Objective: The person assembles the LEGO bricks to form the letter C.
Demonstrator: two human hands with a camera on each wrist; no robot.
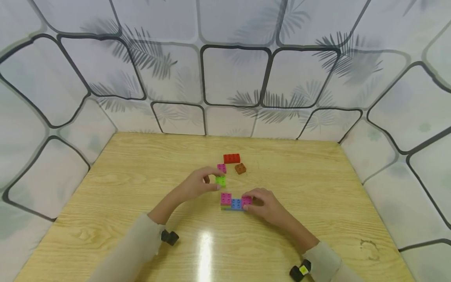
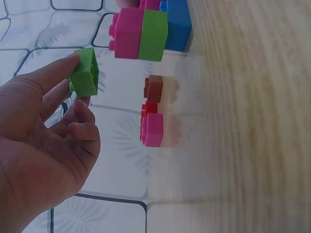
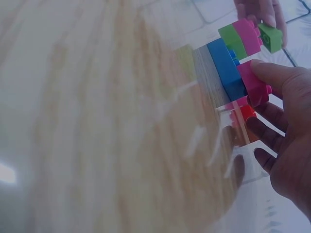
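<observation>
In the head view, my left hand (image 1: 198, 183) pinches a green two-by-two brick (image 1: 220, 181); my right hand (image 1: 266, 204) grips a pink brick (image 1: 247, 201) at the right end of a blue brick (image 1: 236, 204). Left wrist view: my fingers clamp the green two-by-two brick above the surface (image 2: 233, 145) (a brown brick (image 2: 156, 89) sits there). Right wrist view: my fingers hold the pink brick atop the blue brick.

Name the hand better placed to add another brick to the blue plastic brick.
Probably the left hand: it pinches a lime-green square plastic brick, while the right hand is busy gripping a pink square plastic brick.
</observation>
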